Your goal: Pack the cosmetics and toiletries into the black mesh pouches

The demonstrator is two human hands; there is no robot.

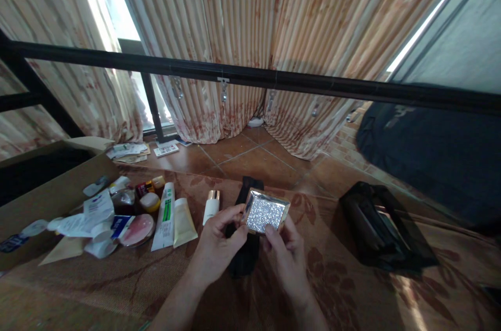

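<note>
A small rectangular case with a glittery silver top and gold rim (265,211) is held between both hands above the patterned mat. My left hand (217,242) pinches its left edge with thumb and fingers. My right hand (285,245) grips its lower right corner. Under the hands lies a black cloth pouch (243,258).
Left of the hands lie cosmetics: two cream tubes (172,219), a white bottle with gold cap (212,207), a pink round compact (136,229), small jars and papers. A cardboard box (43,185) stands at far left, a black bag (381,232) at right, a black rail (250,78) ahead.
</note>
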